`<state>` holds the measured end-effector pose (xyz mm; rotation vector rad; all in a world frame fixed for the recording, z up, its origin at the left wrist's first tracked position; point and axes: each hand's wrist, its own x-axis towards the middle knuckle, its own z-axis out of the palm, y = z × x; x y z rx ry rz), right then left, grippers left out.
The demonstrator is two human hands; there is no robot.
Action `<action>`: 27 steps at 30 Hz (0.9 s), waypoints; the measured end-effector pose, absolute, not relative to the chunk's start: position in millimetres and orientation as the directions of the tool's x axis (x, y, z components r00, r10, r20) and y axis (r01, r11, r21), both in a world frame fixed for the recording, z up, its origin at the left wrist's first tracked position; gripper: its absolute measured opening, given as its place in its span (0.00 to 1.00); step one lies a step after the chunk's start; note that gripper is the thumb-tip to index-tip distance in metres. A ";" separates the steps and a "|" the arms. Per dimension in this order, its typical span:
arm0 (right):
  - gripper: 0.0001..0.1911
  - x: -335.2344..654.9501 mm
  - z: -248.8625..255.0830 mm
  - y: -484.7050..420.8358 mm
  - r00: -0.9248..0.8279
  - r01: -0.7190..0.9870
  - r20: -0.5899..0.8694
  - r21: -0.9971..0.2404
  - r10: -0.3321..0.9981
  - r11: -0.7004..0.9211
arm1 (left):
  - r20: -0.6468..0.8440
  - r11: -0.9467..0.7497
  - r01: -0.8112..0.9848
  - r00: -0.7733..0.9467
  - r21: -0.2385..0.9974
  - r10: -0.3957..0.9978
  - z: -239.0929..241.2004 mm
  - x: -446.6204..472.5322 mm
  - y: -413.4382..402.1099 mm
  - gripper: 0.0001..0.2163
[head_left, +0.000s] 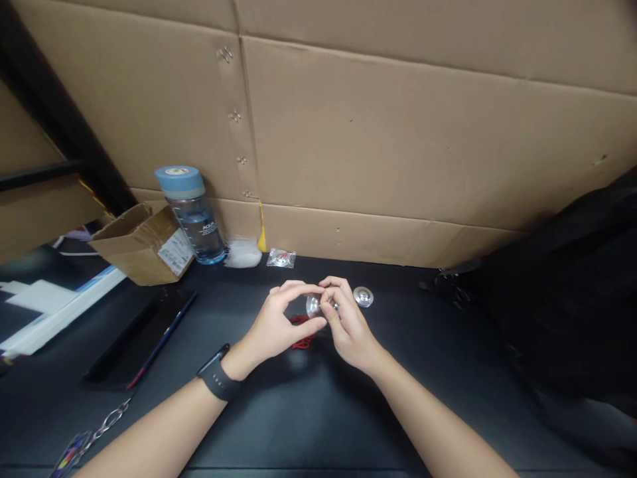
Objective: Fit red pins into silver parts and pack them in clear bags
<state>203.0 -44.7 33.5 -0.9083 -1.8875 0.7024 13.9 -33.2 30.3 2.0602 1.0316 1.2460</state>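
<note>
Both hands meet over the dark table and hold a small shiny, clear-to-silver round piece (313,305) between them. My left hand (286,317) curves around its left side, with thumb and fingers closed toward it. Bent fingers of my right hand (347,325) pinch at its right side and partly hide it. Just below the left thumb lies a tangle of red cord (304,340) on the table. A silver round disc with a domed middle (363,297) rests to the right of my right hand, apart from it.
Behind stands a cardboard wall (388,153). Along it are a small clear packet (281,258), a white plastic bundle (243,253), a blue-lidded water bottle (196,219) and an open cardboard box (142,245). A dark tablet-like slab (134,338) lies left; black fabric (562,299) is right.
</note>
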 end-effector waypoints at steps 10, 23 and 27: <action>0.08 212.4 39.7 -39.5 -0.288 0.290 0.488 -0.775 0.824 0.561 | 0.435 -0.539 0.480 0.318 0.692 0.842 39.0 16.4 -32.1 0.12; 0.09 210.4 37.0 -38.4 -0.262 0.201 0.453 -0.838 0.852 0.507 | 0.396 -0.499 0.524 0.304 0.690 0.867 40.4 14.0 -33.1 0.10; 0.09 203.3 27.2 -39.7 -0.263 0.107 0.364 -0.910 0.894 0.402 | 0.341 -0.438 0.423 0.287 0.793 0.895 36.5 15.6 -32.5 0.11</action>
